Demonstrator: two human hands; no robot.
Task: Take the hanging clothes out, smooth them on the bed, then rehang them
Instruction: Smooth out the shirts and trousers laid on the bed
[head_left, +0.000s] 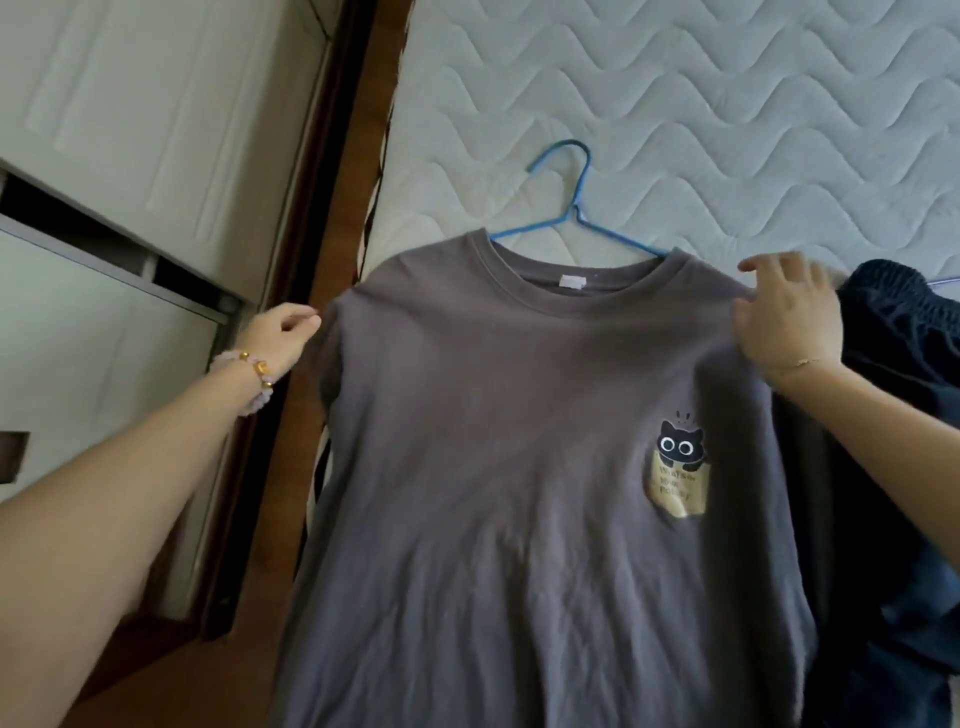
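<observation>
A grey T-shirt (509, 467) with a black cat print on its chest is held up in front of me, over the edge of the bed. My left hand (278, 340) pinches its left shoulder seam. At the right shoulder, my right hand (789, 317) grips the fabric with the fingers partly spread. A blue wire hanger (576, 208) lies on the white quilted mattress (727, 104) just behind the collar; its lower part is hidden by the shirt.
A dark navy garment (904, 415) with an elastic waistband lies on the bed to the right, partly under the shirt. The brown wooden bed frame (332, 208) runs along the left. White wardrobe doors (130, 104) stand further left.
</observation>
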